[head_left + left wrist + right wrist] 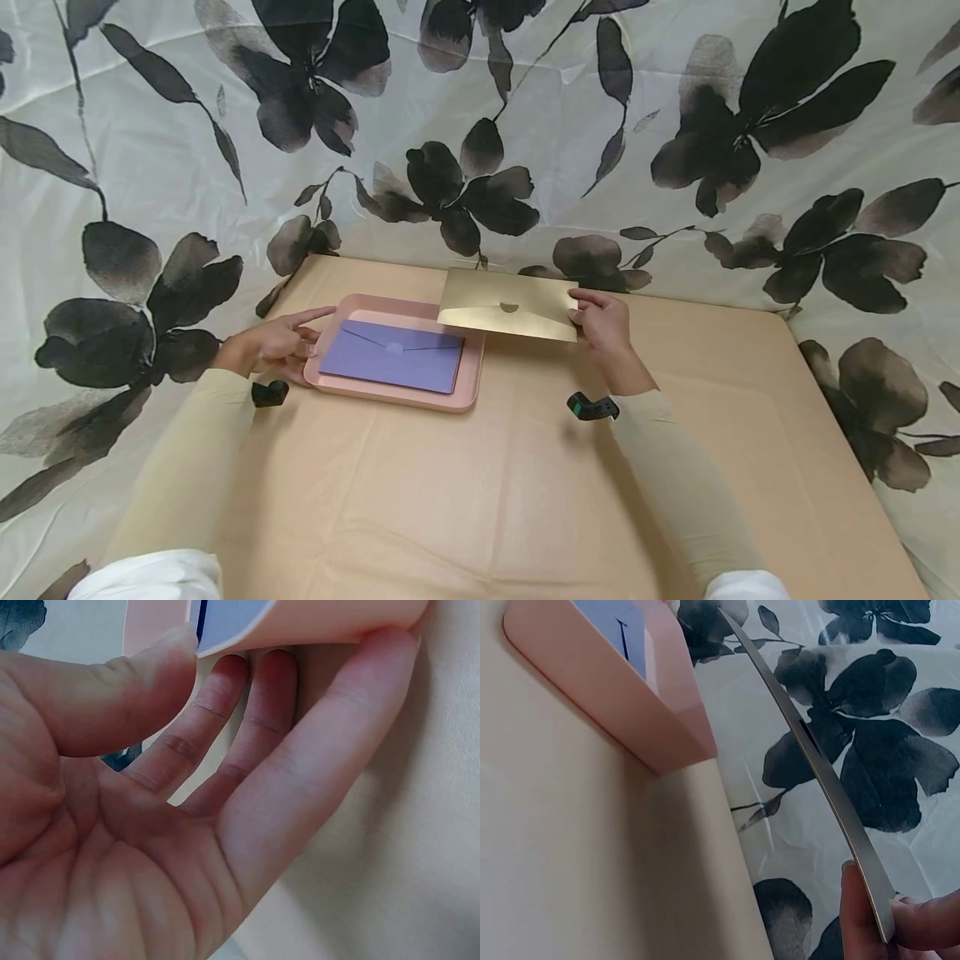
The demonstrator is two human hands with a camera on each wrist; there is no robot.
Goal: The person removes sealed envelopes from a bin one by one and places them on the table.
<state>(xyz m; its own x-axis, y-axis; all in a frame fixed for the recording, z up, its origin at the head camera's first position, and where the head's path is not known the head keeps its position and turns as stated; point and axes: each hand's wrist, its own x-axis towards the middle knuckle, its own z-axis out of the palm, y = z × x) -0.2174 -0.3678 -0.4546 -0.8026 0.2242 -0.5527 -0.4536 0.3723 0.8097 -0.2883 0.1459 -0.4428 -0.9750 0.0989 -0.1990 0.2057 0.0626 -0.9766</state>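
Observation:
A pink tray [405,398] sits on the tan table with a purple envelope [392,357] lying flat inside it. My left hand [300,337] rests at the tray's left end. Its straight fingers [274,682] lie against the tray wall [322,619] and its thumb [150,675] is up at the rim, where a strip of the purple envelope [225,611] shows. My right hand [581,315] pinches the right edge of a gold envelope [506,304], holding it in the air over the tray's far right corner. In the right wrist view the gold envelope [817,765] appears edge-on above the tray [622,697].
Tan paper covers the table [525,500], with bare surface in front of and to the right of the tray. A floral black-and-white cloth [187,167] hangs close behind and drapes both sides. Black wrist cameras [592,407] sit on both cream-coloured sleeves.

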